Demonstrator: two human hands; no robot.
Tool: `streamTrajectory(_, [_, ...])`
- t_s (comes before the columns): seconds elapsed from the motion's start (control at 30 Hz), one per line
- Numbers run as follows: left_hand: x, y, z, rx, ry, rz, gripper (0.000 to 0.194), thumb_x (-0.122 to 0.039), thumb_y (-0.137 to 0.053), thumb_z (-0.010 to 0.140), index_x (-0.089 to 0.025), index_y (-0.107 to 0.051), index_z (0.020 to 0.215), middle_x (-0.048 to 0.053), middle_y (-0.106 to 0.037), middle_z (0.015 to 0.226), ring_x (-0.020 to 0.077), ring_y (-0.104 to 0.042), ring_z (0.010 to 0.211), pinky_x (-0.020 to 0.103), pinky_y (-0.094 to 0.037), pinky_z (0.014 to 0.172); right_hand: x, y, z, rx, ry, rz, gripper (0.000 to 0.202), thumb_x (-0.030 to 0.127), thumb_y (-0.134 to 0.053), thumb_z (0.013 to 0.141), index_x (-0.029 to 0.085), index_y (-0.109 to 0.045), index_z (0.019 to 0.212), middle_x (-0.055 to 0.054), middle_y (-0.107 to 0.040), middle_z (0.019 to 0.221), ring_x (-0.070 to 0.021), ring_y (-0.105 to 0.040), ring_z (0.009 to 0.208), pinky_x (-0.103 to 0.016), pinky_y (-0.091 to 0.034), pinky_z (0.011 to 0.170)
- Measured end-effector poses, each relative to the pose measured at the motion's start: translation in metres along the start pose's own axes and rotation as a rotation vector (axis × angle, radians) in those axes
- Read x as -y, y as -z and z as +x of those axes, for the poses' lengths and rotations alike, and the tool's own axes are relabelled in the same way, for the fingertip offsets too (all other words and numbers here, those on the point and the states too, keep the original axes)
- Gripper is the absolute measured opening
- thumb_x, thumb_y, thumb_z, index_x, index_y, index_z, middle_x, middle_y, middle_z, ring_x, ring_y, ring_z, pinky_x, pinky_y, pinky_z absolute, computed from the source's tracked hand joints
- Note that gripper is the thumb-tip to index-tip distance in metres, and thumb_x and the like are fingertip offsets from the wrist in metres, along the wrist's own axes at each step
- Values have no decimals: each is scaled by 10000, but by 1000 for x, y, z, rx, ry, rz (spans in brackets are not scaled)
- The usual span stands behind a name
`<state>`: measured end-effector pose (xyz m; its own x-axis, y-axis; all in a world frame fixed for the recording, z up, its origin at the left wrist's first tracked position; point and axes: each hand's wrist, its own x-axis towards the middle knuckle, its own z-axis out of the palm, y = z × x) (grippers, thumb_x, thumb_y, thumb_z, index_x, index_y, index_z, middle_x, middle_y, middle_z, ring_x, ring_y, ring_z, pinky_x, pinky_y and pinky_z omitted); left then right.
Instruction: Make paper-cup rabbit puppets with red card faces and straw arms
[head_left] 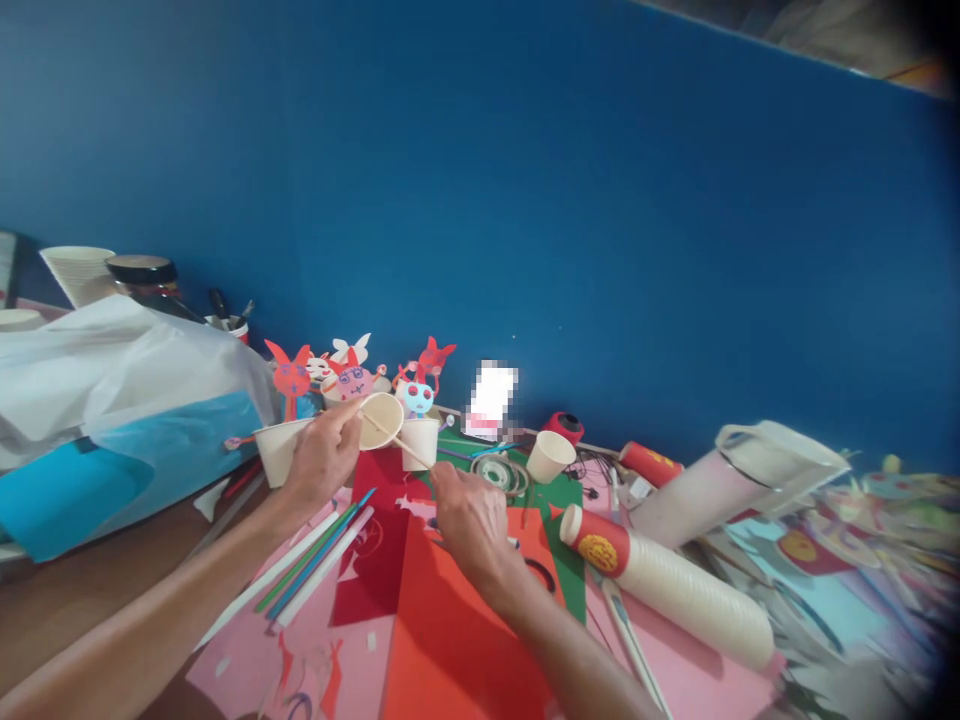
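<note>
My left hand [326, 450] is closed on a white paper cup [381, 421], tipped so its open mouth faces me. A thin pale stick [411, 450] runs from the cup's mouth to my right hand [469, 510], whose fingers pinch its near end. Whether the stick's far end pierces the cup wall, I cannot tell. Just beyond my right hand, a paper cup [418, 443] stands upright with a blue-faced paper figure [418, 399] above it. Beside my left hand is another paper cup [277, 455] with a red rabbit-eared figure [291, 376].
Orange paper [457, 640] and coloured straws [319, 560] lie below my hands. On the right are a tape roll [495, 472], an upright paper cup [551, 457], a long cup stack [697, 600], a cutter [630, 640] and a tilted jug [720, 475]. A phone [491, 400] leans behind.
</note>
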<state>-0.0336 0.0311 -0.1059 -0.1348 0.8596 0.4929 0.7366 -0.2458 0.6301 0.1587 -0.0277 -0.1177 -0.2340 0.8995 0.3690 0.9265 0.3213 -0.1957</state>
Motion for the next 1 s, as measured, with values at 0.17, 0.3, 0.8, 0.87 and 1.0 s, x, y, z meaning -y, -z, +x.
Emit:
streamTrajectory(0.17, [-7, 6, 1, -7, 47, 14, 411, -312, -382, 810, -113, -614, 1084, 114, -646, 1090, 218, -590, 1020, 287, -436, 893, 0, 3, 7, 252, -188, 750, 271, 270, -365, 864, 168, -560, 706, 33, -450, 505, -70, -368, 433, -196, -221, 458])
streamTrajectory(0.3, [-9, 11, 4, 10, 62, 10, 415, -318, -383, 818, -104, -601, 1098, 121, -652, 1075, 226, -603, 994, 311, -463, 852, 2, 0, 11, 658, -336, 1351, 245, 314, -356, 845, 167, -536, 766, 93, -278, 443, -53, -188, 359, -179, -202, 393])
streamTrajectory(0.8, [-14, 9, 6, 43, 133, 127, 436, -322, -380, 812, -114, -587, 1134, 129, -620, 1130, 273, -575, 1040, 362, -447, 880, -1, 1, 8, 191, -205, 688, 235, 245, -392, 847, 170, -581, 730, 15, -484, 562, -89, -396, 491, -212, -235, 474])
streamTrajectory(0.87, [-14, 11, 7, 47, 153, 142, 439, -337, -375, 813, -128, -588, 1135, 122, -633, 1111, 280, -580, 1030, 369, -455, 866, 0, 1, 11, 451, -328, 1173, 243, 256, -395, 843, 161, -556, 688, 52, -390, 471, -59, -302, 400, -189, -214, 425])
streamTrajectory(1.0, [-10, 12, 9, 58, 172, 157, 436, -353, -371, 811, -157, -592, 1132, 101, -658, 1069, 281, -594, 1003, 372, -475, 839, -3, -3, 16, 733, -433, 1712, 156, 246, -470, 799, 158, -532, 686, 99, -291, 393, -33, -161, 333, -167, -135, 358])
